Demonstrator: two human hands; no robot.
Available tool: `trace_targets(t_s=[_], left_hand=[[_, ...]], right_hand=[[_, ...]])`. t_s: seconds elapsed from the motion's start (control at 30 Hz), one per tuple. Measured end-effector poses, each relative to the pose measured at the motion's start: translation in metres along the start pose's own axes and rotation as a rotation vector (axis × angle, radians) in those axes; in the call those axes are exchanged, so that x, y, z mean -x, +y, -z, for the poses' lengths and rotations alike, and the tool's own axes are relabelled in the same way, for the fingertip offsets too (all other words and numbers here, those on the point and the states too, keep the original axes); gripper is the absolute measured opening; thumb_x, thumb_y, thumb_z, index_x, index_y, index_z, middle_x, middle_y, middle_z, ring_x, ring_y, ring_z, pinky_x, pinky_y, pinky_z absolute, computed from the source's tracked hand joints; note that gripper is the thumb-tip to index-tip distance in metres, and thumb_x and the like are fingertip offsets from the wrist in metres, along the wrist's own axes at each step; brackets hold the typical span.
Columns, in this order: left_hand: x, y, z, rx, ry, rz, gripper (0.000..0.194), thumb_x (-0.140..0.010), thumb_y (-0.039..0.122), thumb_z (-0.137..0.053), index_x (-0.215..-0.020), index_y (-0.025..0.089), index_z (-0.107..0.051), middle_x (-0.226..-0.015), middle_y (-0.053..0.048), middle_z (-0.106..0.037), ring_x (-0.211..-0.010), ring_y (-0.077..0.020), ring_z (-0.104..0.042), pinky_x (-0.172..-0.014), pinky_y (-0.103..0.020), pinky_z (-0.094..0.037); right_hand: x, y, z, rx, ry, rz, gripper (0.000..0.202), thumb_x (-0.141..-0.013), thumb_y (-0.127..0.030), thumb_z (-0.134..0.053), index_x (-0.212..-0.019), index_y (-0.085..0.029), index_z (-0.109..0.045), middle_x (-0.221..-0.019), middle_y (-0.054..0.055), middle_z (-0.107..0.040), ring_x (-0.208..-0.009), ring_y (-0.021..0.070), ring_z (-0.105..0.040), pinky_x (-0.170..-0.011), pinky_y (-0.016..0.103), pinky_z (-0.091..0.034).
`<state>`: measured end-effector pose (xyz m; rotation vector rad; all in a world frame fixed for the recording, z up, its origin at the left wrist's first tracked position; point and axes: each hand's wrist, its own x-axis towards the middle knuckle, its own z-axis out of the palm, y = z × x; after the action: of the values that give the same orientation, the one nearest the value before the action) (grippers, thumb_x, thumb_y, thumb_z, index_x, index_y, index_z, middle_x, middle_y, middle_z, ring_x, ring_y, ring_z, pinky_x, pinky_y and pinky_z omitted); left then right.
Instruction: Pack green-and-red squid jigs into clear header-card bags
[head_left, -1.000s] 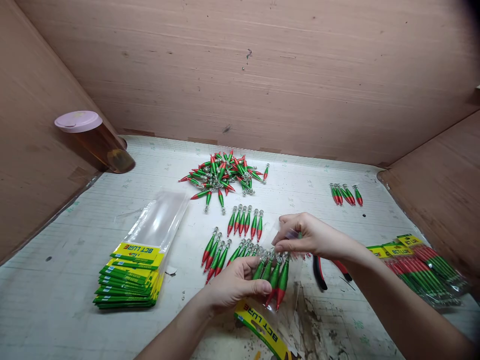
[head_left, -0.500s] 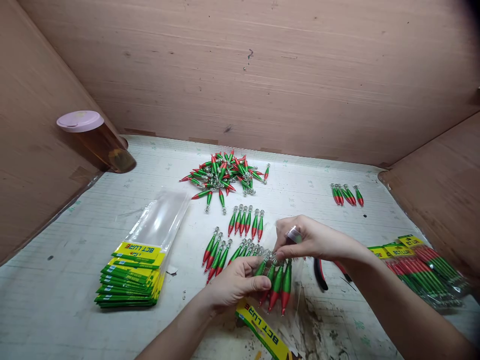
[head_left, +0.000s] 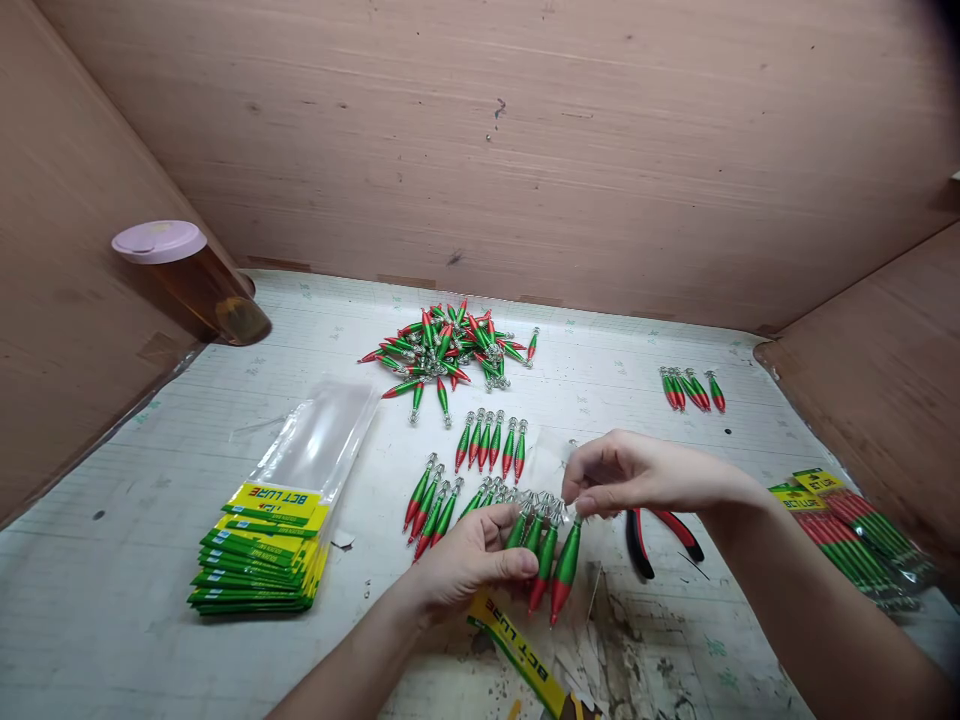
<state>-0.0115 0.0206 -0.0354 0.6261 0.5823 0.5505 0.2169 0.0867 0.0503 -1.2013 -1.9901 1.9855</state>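
Several green-and-red fishing lures (head_left: 546, 570) hang side by side, red tips down, with their wire hook crowns up. My left hand (head_left: 472, 560) is closed on the left ones, thumb across the front. My right hand (head_left: 626, 475) pinches at the crown of the rightmost lure (head_left: 565, 570). Under and behind them, a clear plastic bag with a yellow-and-green BCT LURE header (head_left: 517, 650) lies at a slant, partly hidden by the lures. Just beyond my left hand, rows of lures (head_left: 431, 505) rest on the table.
A lure pile (head_left: 446, 350) lies at the back, another small row (head_left: 691, 390) at right. Stacked header bags (head_left: 259, 550) are on the left, filled packs (head_left: 847, 540) at far right. Red-and-black pliers (head_left: 639, 545) lie beside my right wrist. A lidded cup (head_left: 195, 280) stands back left.
My right hand has shifted slightly right, its fingers now at the rightmost lure's crown. The held lures are spread and tilted differently. My left hand stays nearly in place.
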Motion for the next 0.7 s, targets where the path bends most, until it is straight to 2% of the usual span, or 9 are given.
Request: trace_targets(t_s=[0.13,0.27,0.4,0.53,0.7], left_hand=[[-0.0002,0.0018,-0.0013,-0.001,-0.056,0.018,0.065,-0.050,0.011,-0.089,-0.110,0.015,-0.064,-0.090,-0.004,-0.069,-0.078,-0.0150,-0.064,-0.068,-0.023,-0.050],[-0.0007,0.0007,-0.0007,-0.039,-0.049,0.031,0.063,-0.051,0.013,-0.089,-0.109,0.016,-0.063,-0.086,-0.003,-0.069,-0.072,-0.0140,-0.064,-0.065,-0.023,-0.050],[-0.0010,-0.0008,0.0012,-0.076,-0.053,0.057,0.058,-0.057,0.019,-0.088,-0.109,0.018,-0.062,-0.081,-0.001,-0.069,-0.061,-0.0125,-0.063,-0.058,-0.023,-0.050],[-0.0011,-0.0011,0.0011,-0.103,-0.037,0.026,0.055,-0.056,0.018,-0.088,-0.106,0.016,-0.064,-0.081,-0.002,-0.069,-0.066,-0.0124,-0.063,-0.062,-0.022,-0.050],[-0.0006,0.0009,-0.0014,-0.078,-0.042,0.023,0.057,-0.055,0.013,-0.088,-0.107,0.016,-0.066,-0.089,-0.002,-0.069,-0.072,-0.0116,-0.062,-0.066,-0.022,-0.050]], right_hand=[[0.0021,0.0068,0.0085,-0.065,-0.073,-0.020,0.028,-0.075,-0.034,-0.077,-0.092,-0.013,-0.072,-0.075,0.002,-0.065,-0.064,0.0099,-0.051,-0.059,0.023,-0.041],[-0.0007,0.0101,0.0083,-0.104,-0.096,-0.045,0.028,-0.071,-0.033,-0.081,-0.090,-0.014,-0.074,-0.077,0.003,-0.068,-0.068,0.0120,-0.059,-0.066,0.025,-0.046],[-0.0025,0.0056,0.0063,0.074,-0.038,0.036,0.030,-0.073,-0.040,-0.078,-0.090,-0.016,-0.078,-0.078,0.003,-0.067,-0.073,0.0147,-0.059,-0.067,0.026,-0.046],[0.0005,0.0014,0.0073,0.149,-0.030,0.058,0.031,-0.076,-0.040,-0.076,-0.097,-0.017,-0.077,-0.081,0.003,-0.064,-0.073,0.0138,-0.055,-0.066,0.026,-0.044],[0.0030,0.0012,0.0061,0.120,-0.028,0.011,0.024,-0.076,-0.037,-0.076,-0.085,-0.015,-0.070,-0.077,0.001,-0.062,-0.067,0.0115,-0.050,-0.059,0.024,-0.039]])
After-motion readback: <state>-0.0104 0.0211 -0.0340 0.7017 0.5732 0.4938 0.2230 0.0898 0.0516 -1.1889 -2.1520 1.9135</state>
